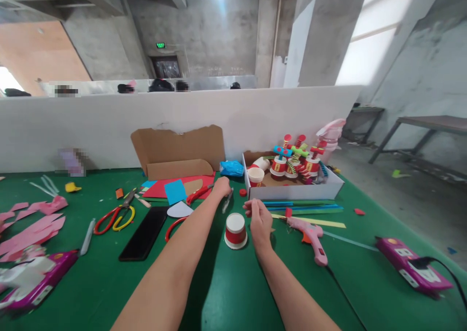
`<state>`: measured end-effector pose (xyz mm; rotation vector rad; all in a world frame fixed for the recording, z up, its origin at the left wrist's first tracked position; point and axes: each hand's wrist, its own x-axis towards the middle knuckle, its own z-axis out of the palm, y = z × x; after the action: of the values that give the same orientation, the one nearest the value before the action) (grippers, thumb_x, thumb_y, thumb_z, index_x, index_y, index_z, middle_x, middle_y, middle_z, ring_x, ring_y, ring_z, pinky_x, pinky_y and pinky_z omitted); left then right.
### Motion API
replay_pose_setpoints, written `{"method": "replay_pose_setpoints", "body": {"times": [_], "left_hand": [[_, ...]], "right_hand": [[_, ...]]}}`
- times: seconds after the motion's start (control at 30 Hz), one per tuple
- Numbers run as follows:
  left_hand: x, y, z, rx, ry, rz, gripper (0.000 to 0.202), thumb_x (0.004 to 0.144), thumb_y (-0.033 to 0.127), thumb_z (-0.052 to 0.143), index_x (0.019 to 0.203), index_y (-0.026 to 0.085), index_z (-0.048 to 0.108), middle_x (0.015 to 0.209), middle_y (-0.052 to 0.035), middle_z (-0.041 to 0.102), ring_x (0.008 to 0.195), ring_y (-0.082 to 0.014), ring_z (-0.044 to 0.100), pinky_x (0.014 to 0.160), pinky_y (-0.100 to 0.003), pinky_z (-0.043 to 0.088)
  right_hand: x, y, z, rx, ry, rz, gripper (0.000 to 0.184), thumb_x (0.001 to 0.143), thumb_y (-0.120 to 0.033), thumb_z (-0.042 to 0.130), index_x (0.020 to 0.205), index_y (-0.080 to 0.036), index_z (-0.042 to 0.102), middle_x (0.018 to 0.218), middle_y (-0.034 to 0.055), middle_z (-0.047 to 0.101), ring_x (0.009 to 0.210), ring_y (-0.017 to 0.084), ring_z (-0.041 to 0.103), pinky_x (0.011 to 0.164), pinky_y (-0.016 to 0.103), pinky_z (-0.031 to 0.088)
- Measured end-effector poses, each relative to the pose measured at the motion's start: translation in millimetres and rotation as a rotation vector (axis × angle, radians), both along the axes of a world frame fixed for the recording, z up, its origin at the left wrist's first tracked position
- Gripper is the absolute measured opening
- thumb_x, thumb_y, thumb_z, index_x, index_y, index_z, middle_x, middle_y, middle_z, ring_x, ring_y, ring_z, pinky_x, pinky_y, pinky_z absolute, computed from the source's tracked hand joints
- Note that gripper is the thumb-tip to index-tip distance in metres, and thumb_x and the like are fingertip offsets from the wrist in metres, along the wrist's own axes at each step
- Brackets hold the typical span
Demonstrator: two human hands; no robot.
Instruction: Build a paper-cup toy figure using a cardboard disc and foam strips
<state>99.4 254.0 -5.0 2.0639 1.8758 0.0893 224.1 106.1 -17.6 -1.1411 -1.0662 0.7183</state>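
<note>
My left hand [222, 187] reaches out over the green table [219, 282], fingers closed on a thin grey pen-like tool [227, 200] that points down toward me. My right hand [258, 216] is just right of it, fingers curled in a pinch near a small red piece; what it holds is too small to name. An upside-down red-and-white paper cup [235, 230] stands between the two hands. Red-handled scissors [199, 193] lie just left of my left hand.
A white box [292, 191] with paper-cup figures sits behind my right hand. A pink glue gun [310, 236], coloured strips, a black phone [144, 233], red-and-yellow scissors [114, 217], cardboard [178, 151] and purple power strips [412, 265] lie around. A white partition runs behind.
</note>
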Motion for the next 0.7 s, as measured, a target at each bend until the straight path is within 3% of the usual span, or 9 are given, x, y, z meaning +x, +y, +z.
{"method": "replay_pose_setpoints", "body": {"times": [0.17,0.37,0.7], "left_hand": [[-4,-12,3.3,0.033,0.027,0.003,0.018,0.066,0.011,0.062,0.080,0.010,0.074,0.075,-0.0136,0.072,0.078,-0.0225,0.068,0.072,-0.025,0.051],[-7,-21,7.2,0.108,0.008,-0.026,0.024,0.075,0.013,0.056,0.091,0.012,0.074,0.090,-0.0138,0.073,0.085,-0.0208,0.067,0.077,-0.023,0.048],[4,-24,0.4,0.139,0.009,-0.002,0.016,0.073,0.011,0.059,0.081,0.011,0.073,0.093,-0.0172,0.072,0.092,-0.0252,0.066,0.080,-0.027,0.047]], "right_hand": [[1,2,-2.7,-0.009,0.005,-0.009,0.036,0.085,-0.044,0.042,0.069,-0.019,0.062,0.062,0.0021,0.064,0.054,0.014,0.054,0.055,0.026,0.042],[1,2,-1.7,-0.001,0.017,-0.015,0.036,0.085,-0.044,0.042,0.068,-0.019,0.062,0.061,0.0018,0.064,0.053,0.013,0.053,0.054,0.026,0.042],[-2,1,0.3,-0.005,0.010,0.024,0.037,0.084,-0.046,0.044,0.066,-0.019,0.061,0.060,0.0019,0.064,0.051,0.013,0.053,0.053,0.025,0.042]]}}
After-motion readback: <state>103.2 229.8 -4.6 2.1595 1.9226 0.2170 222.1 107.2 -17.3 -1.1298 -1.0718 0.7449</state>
